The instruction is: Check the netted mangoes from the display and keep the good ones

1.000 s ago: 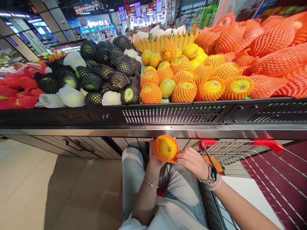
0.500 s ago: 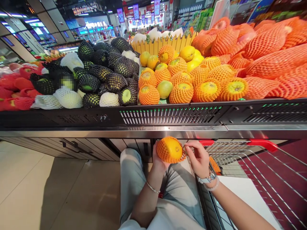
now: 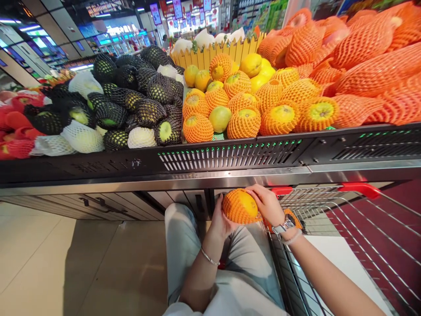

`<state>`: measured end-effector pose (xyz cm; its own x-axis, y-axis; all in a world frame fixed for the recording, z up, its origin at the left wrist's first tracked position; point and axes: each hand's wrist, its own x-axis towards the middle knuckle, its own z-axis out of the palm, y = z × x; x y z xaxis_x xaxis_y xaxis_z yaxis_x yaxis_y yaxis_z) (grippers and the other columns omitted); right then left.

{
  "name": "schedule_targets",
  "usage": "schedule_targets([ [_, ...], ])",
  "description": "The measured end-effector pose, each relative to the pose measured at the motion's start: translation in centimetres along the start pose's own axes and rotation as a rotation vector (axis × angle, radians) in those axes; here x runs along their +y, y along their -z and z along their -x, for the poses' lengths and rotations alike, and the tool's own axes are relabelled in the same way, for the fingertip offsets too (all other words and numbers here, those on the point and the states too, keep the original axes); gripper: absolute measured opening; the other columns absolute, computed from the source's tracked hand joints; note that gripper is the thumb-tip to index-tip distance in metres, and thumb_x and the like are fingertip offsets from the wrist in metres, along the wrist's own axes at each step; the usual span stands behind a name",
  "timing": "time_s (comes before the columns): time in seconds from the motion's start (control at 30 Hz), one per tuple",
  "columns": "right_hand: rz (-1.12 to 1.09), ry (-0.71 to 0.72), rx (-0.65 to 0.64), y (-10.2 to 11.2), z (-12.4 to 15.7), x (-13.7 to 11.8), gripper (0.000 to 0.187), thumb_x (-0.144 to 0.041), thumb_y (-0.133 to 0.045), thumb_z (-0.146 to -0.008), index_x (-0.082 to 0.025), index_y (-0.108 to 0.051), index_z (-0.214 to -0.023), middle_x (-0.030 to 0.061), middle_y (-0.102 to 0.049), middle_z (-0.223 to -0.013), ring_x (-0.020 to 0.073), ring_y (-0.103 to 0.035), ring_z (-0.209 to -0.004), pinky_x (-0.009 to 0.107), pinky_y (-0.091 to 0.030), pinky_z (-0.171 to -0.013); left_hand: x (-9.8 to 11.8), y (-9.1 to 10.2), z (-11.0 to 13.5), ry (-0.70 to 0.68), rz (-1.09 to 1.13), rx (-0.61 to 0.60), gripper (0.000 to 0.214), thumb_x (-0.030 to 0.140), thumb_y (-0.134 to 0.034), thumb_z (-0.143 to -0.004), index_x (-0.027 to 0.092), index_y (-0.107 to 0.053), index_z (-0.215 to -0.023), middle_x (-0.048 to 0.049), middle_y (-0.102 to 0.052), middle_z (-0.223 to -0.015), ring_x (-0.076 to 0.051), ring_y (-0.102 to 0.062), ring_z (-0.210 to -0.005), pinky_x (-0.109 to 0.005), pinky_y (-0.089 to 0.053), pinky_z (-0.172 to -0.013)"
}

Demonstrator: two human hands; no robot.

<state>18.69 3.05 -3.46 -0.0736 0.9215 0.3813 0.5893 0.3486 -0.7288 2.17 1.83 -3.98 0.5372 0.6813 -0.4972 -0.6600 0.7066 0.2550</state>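
A yellow melon [image 3: 249, 202], partly sleeved in an orange foam net [image 3: 235, 206], rests in my left hand [image 3: 221, 221]. The fingers of that hand curl round its left side and underside. The bare, uncovered end of the melon faces right. My right hand [image 3: 268, 204], closed, is at the melon's upper right side by the edge of the net. Its fingertips are partly hidden behind the fruit, and a loose flap of net hangs just below it.
In front, a display stand holds netted yellow melons [image 3: 244, 122], dark-netted fruit [image 3: 108, 112] and larger fruit in orange-red nets [image 3: 365, 48]. A metal ledge [image 3: 210, 177] runs along it. To the right stands a wire shopping cart [image 3: 329, 206] with a white board [image 3: 342, 263] in it.
My right hand has moved from the net's loose right edge up and over the melon's upper right. The melon has shifted slightly right, and the net covers more of its front.
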Motion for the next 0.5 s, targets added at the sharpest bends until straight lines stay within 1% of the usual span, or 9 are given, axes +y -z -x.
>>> schedule_targets([
  [0.07, 0.022, -0.014, 0.096, -0.4, 0.1, 0.0, 0.030, -0.036, -0.043, -0.093, -0.017, -0.065, -0.082, 0.0055, -0.065, -0.078, 0.0164, -0.061, -0.075, 0.029, -0.049, -0.070, 0.0, -0.3, 0.0, 0.026, -0.001, -0.031, 0.057, 0.063, -0.048, -0.082, 0.015, -0.064, -0.109, -0.0137, -0.065, -0.110, -0.031, -0.054, -0.116, -0.051, -0.041, -0.099],
  [0.13, 0.003, -0.033, 0.144, -0.7, 0.3, -0.2, 0.029, -0.036, -0.044, -0.093, -0.018, -0.063, -0.081, 0.0051, -0.063, -0.077, 0.0161, -0.059, -0.076, 0.029, -0.047, -0.070, -0.1, -0.5, -0.1, 0.047, 0.000, -0.051, 0.060, 0.064, -0.043, -0.083, 0.015, -0.064, -0.109, -0.0142, -0.066, -0.109, -0.032, -0.054, -0.115, -0.054, -0.041, -0.097],
  [0.2, -0.069, -0.056, 0.152, -0.8, 0.4, -0.5, 0.028, -0.038, -0.046, -0.093, -0.018, -0.062, -0.080, 0.0051, -0.063, -0.079, 0.0163, -0.058, -0.078, 0.030, -0.045, -0.073, -0.2, -0.6, -0.1, 0.046, 0.010, -0.059, 0.060, 0.065, -0.041, -0.084, 0.014, -0.064, -0.108, -0.0142, -0.066, -0.108, -0.032, -0.055, -0.114, -0.055, -0.042, -0.095],
  [0.27, -0.193, -0.100, 0.126, -0.8, 0.4, -0.8, 0.027, -0.041, -0.051, -0.090, -0.019, -0.063, -0.080, 0.0052, -0.063, -0.082, 0.0165, -0.057, -0.082, 0.030, -0.045, -0.077, -0.4, -0.5, -0.2, -0.040, 0.029, -0.039, 0.058, 0.063, -0.042, -0.085, 0.013, -0.064, -0.105, -0.0133, -0.065, -0.107, -0.031, -0.056, -0.111, -0.051, -0.043, -0.095],
  [0.3, -0.283, -0.139, 0.110, -0.8, 0.3, -0.9, 0.027, -0.044, -0.055, -0.087, -0.019, -0.064, -0.080, 0.0054, -0.063, -0.085, 0.0166, -0.058, -0.085, 0.030, -0.046, -0.080, -0.5, -0.4, -0.1, -0.115, 0.028, -0.003, 0.055, 0.061, -0.045, -0.084, 0.013, -0.064, -0.103, -0.0124, -0.065, -0.106, -0.030, -0.057, -0.109, -0.049, -0.044, -0.095],
  [0.37, -0.549, -0.276, 0.070, -0.9, 0.3, -1.2, 0.032, -0.051, -0.057, -0.084, -0.021, -0.065, -0.090, 0.0065, -0.064, -0.099, 0.0173, -0.059, -0.095, 0.031, -0.048, -0.085, -0.6, -0.1, 0.1, -0.346, -0.015, 0.100, 0.045, 0.055, -0.053, -0.081, 0.016, -0.064, -0.101, -0.0087, -0.065, -0.105, -0.027, -0.057, -0.106, -0.043, -0.044, -0.095],
  [0.43, -0.891, -0.474, 0.007, -1.0, 0.3, -1.8, 0.046, -0.061, -0.046, -0.085, -0.025, -0.059, -0.110, 0.0078, -0.062, -0.118, 0.0185, -0.061, -0.104, 0.035, -0.051, -0.087, -0.3, 0.1, 0.7, -0.640, -0.151, 0.160, 0.038, 0.048, -0.062, -0.076, 0.021, -0.063, -0.102, -0.0052, -0.063, -0.108, -0.025, -0.056, -0.107, -0.039, -0.043, -0.097],
  [0.5, -1.179, -0.655, -0.108, -1.3, 0.4, -2.7, 0.062, -0.070, -0.028, -0.086, -0.031, -0.044, -0.131, 0.0092, -0.057, -0.128, 0.0202, -0.063, -0.105, 0.041, -0.054, -0.084, 0.3, 0.1, 1.7, -0.912, -0.398, 0.151, 0.038, 0.038, -0.068, -0.072, 0.023, -0.063, -0.107, -0.0044, -0.061, -0.112, -0.025, -0.053, -0.111, -0.037, -0.039, -0.100],
])
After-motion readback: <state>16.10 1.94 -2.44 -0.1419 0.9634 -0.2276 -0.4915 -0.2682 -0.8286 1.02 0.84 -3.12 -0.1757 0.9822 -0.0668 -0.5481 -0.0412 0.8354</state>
